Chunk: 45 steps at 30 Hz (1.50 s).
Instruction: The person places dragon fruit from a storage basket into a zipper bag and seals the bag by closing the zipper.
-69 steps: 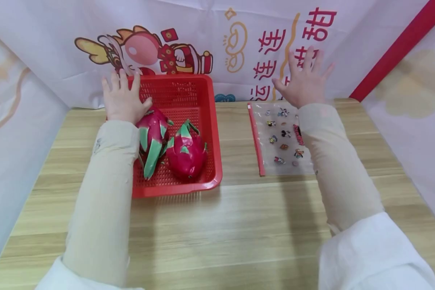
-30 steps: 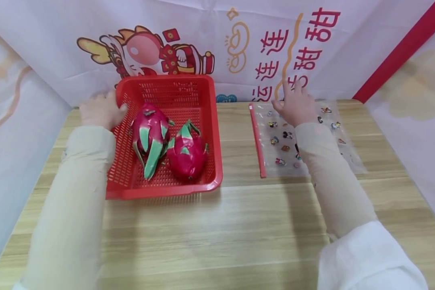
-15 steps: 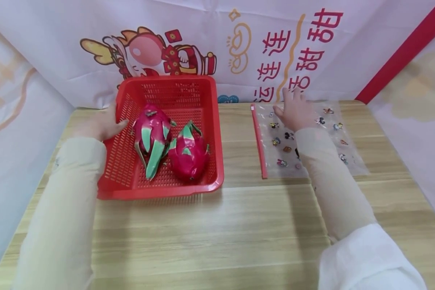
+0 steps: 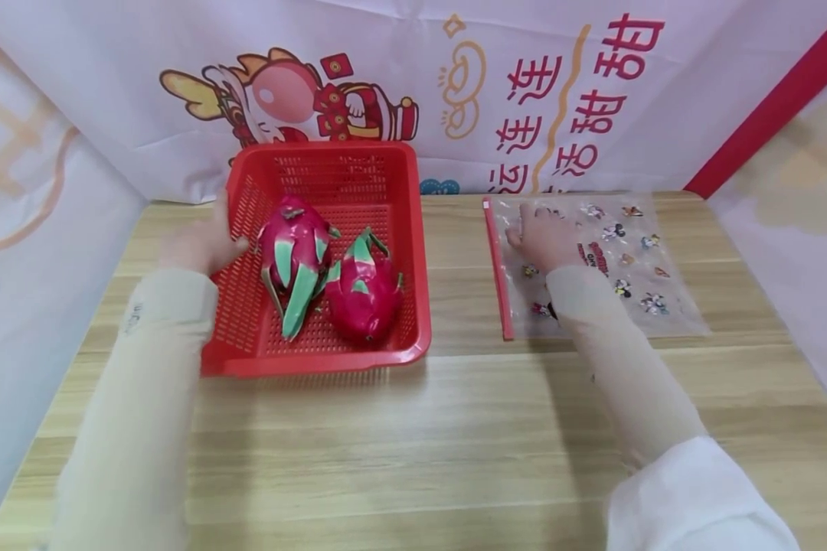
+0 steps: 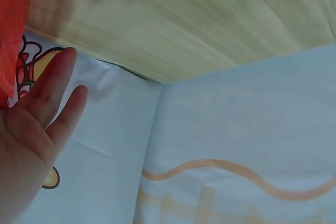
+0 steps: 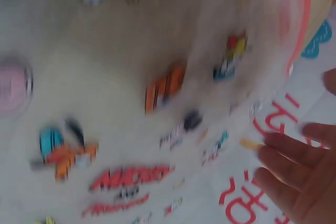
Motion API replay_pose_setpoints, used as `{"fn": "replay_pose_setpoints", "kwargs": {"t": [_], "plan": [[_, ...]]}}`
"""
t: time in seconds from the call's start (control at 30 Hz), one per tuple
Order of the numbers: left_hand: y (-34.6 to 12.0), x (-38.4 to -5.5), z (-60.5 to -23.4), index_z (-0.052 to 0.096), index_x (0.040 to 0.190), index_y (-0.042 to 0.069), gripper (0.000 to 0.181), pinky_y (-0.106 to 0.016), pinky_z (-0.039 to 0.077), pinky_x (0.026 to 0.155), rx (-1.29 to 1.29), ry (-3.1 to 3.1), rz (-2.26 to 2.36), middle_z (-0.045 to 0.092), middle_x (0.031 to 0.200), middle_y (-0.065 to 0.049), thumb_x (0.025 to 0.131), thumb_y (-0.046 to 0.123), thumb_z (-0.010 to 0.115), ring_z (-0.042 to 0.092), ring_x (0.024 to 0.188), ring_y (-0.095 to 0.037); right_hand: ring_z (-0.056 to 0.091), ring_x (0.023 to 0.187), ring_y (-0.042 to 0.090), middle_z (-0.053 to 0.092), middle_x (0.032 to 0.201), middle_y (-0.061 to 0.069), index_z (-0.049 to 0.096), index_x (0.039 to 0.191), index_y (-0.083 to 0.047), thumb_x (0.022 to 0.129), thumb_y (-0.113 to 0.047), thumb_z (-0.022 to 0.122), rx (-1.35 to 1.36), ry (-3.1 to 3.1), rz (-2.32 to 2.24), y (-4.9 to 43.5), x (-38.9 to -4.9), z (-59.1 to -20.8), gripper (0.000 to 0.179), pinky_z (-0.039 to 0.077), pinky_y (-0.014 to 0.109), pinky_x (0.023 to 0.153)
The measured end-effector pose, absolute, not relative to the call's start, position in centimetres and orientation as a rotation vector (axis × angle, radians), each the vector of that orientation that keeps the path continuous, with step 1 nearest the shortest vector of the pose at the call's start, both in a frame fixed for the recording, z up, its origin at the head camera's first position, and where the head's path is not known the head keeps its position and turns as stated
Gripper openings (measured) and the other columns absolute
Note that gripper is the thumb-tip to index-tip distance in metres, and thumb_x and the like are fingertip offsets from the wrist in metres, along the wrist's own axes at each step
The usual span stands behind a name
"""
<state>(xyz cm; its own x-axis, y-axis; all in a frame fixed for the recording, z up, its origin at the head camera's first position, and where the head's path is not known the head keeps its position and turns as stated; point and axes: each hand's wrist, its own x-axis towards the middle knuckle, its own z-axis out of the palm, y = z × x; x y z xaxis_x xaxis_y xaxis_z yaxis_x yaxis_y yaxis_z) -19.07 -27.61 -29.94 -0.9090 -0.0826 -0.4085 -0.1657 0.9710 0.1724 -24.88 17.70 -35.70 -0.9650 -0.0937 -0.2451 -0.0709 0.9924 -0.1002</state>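
A red plastic basket (image 4: 423,306) stands at the left of the table with two dragon fruits in it. One dragon fruit (image 4: 296,237) has a long green scale; the other dragon fruit (image 4: 364,302) lies to its right. My left hand (image 4: 196,241) is at the outside of the basket's left wall, its thumb pointing over the rim. In the left wrist view, its fingers (image 5: 55,87) stretch out straight. My right hand (image 4: 547,239) is over a clear zip bag (image 4: 651,279) printed with small cartoon figures, near its red slider edge. Loosely spread fingers (image 6: 283,153) show in the right wrist view.
The light wooden table (image 4: 427,451) ends against a white cloth backdrop (image 4: 400,46) with a cartoon dragon and red characters. White cloth walls (image 4: 14,344) also close off both sides. The basket's back rim comes right up to the backdrop.
My left hand has gone from over the basket's left part to outside its left wall. My right hand has come down from in front of the backdrop to the bag, near the red edge.
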Motion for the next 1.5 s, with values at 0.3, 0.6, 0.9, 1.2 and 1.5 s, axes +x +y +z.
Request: {"fn": "replay_pose_setpoints", "kwargs": {"t": [0.3,0.6,0.9,1.2,1.5], "plan": [[-26.8,-18.6,-30.8,-0.011,0.151,0.006,0.087,-0.056,0.049,0.063,-0.19,2.884,0.164,0.056,0.108,-0.039,0.094,0.038,0.046,0.061,0.083,-0.049,0.054,0.101,0.033,0.055,0.11,0.018,0.05,0.121,-0.005,0.096,-0.044,0.045,-0.111,2.763,-0.166,16.6,-23.6,-37.9,0.046,0.047,0.052,0.091],[-26.6,-18.3,-31.2,0.001,0.149,-0.004,0.086,-0.048,0.048,0.054,-0.177,2.949,0.003,0.058,0.082,-0.031,0.091,0.034,0.05,0.06,0.068,-0.041,0.05,0.108,0.038,0.048,0.121,0.023,0.047,0.124,-0.005,0.09,-0.055,0.051,-0.108,2.74,-0.162,15.9,-23.2,-38.8,0.061,0.046,0.054,0.092],[-26.7,-18.5,-31.3,-0.001,0.15,-0.003,0.086,-0.043,0.045,0.049,-0.16,2.947,-0.003,0.054,0.067,-0.021,0.092,0.035,0.05,0.056,0.058,-0.034,0.041,0.124,0.043,0.043,0.135,0.026,0.038,0.14,-0.007,0.091,-0.051,0.05,-0.102,2.735,-0.218,16.2,-23.1,-39.3,0.067,0.04,0.061,0.1],[-26.8,-18.7,-31.3,-0.002,0.149,-0.005,0.087,-0.047,0.046,0.053,-0.151,2.942,0.015,0.058,0.077,-0.029,0.091,0.033,0.05,0.058,0.063,-0.039,0.028,0.135,0.047,0.023,0.15,0.029,0.02,0.15,-0.005,0.093,-0.041,0.044,-0.079,2.758,-0.184,15.7,-22.6,-39.8,0.072,0.035,0.063,0.104],[-27.0,-19.0,-31.4,-0.006,0.149,-0.004,0.087,-0.049,0.047,0.054,-0.162,2.909,0.002,0.058,0.085,-0.034,0.091,0.034,0.047,0.06,0.067,-0.041,0.033,0.132,0.045,0.028,0.145,0.028,0.024,0.148,-0.004,0.096,-0.036,0.039,-0.083,2.788,-0.167,15.3,-22.5,-39.9,0.063,0.037,0.06,0.106]]}}
